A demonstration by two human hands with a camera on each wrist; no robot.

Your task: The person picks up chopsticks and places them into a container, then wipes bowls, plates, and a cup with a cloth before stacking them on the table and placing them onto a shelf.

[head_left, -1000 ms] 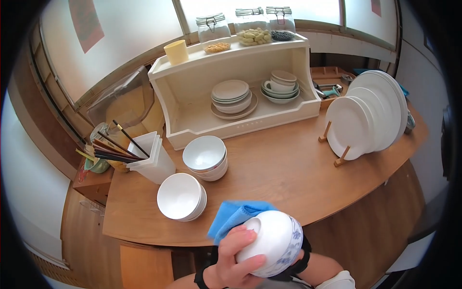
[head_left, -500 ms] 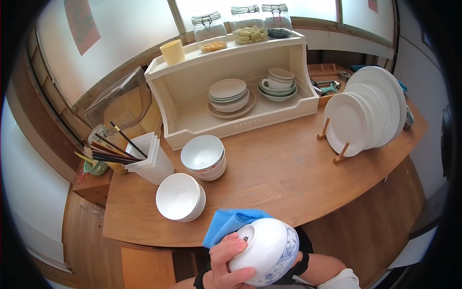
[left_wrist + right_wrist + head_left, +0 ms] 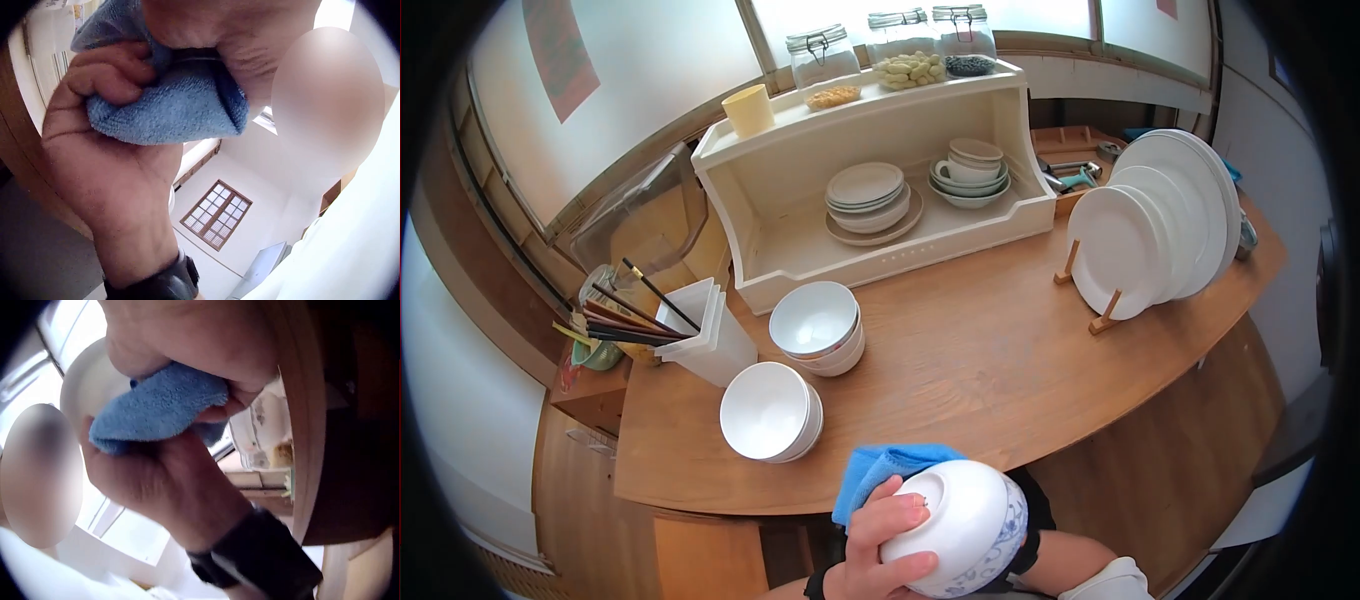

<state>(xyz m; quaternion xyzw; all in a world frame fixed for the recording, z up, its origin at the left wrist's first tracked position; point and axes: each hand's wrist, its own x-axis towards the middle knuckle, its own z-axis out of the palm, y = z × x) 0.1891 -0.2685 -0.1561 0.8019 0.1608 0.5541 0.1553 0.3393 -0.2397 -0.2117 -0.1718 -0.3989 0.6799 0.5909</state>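
At the bottom of the head view, a white bowl with a blue pattern [image 3: 960, 525] is held upside down and tilted, in front of the wooden counter's edge [image 3: 1000, 450]. My left hand [image 3: 890, 545] grips its outer wall, thumb near the foot ring. A blue cloth [image 3: 875, 468] sticks out above that hand. In the left wrist view my left hand's fingers [image 3: 106, 69] curl over the cloth [image 3: 169, 106]. My right hand [image 3: 169, 475] is hidden under the bowl in the head view. The right wrist view shows it gripping the cloth [image 3: 156, 406] against the bowl [image 3: 78, 378].
Two stacks of white bowls [image 3: 765, 410] [image 3: 815, 325] stand on the counter's left. Beside them is a white holder [image 3: 705, 335] and chopsticks [image 3: 625, 315]. A cream shelf unit [image 3: 880, 150] holds dishes and jars. White plates [image 3: 1150, 235] lean in a rack at right.
The bowl and both hands have dropped slightly toward me and shifted left. The bowl has turned a little in my grip, and less of the blue cloth shows above it.
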